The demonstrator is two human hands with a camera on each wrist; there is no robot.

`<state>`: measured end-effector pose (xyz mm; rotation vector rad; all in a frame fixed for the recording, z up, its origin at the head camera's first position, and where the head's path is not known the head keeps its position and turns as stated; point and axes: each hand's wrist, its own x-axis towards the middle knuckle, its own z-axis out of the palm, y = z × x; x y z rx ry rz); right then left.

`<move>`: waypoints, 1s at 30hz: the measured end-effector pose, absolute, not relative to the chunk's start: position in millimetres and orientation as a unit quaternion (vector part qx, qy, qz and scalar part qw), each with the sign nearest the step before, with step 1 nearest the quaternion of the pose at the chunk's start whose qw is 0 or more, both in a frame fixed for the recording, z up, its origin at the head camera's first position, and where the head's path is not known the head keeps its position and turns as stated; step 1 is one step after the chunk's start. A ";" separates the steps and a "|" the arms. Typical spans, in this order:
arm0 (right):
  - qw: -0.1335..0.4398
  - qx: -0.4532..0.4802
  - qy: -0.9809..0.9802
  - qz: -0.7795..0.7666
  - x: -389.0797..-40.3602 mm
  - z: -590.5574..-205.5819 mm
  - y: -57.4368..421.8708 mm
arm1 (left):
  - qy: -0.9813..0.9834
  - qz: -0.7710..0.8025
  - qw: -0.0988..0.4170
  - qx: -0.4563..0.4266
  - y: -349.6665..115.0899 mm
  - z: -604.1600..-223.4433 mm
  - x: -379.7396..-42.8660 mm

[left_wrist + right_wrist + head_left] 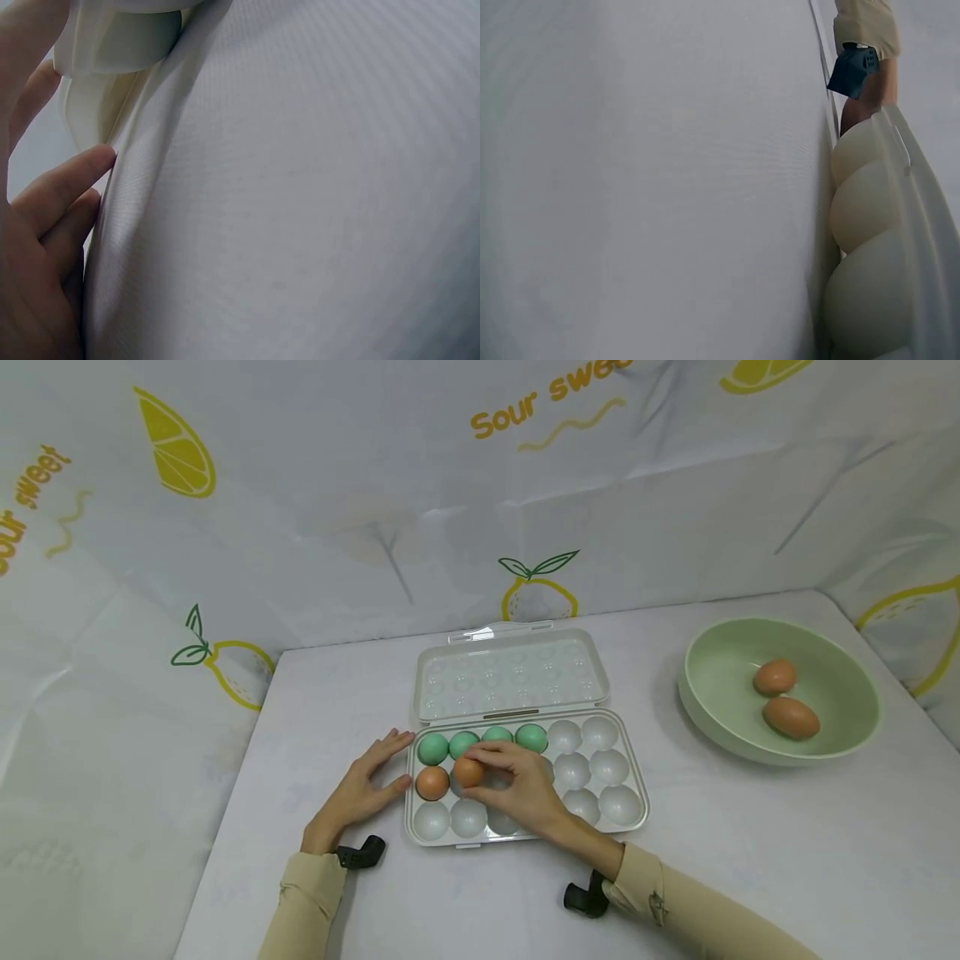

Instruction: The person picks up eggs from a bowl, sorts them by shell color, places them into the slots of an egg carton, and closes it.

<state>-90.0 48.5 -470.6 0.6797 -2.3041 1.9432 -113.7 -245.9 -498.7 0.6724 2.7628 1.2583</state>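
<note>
Fingers of the right hand (525, 789) are pinched on a brown egg (468, 772) at the egg tray's (620, 805) middle row, a seated egg (432, 783) lying at nine o'clock; the left hand (360, 789), fingers extended, is laid at the nine-o'clock edge. Seating is apparently in hand; gentle lowering, then release, would be called for.

In the head view, the right hand (522, 783) hides several cups of the egg box (609, 767) and the lower part of a green egg (497, 734), and whether the pinched brown egg (468, 772) touches its cup cannot be told. Both sleeves (306, 902) run off the bottom edge. The left wrist view cuts off the left hand (34, 251), the right wrist view the box.
</note>
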 end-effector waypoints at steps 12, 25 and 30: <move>0.039 0.245 -0.792 0.557 -92.4 -475.0 45.8 | 0.889 0.403 0.016 0.218 -245.6 -497.5 -114.6; 0.060 0.273 -0.804 0.525 -90.2 -475.8 44.0 | 0.891 0.401 0.014 0.214 -245.9 -498.9 -113.0; 0.053 0.259 -0.807 0.529 -89.1 -474.1 45.9 | 0.891 0.400 0.016 0.214 -246.3 -498.9 -113.8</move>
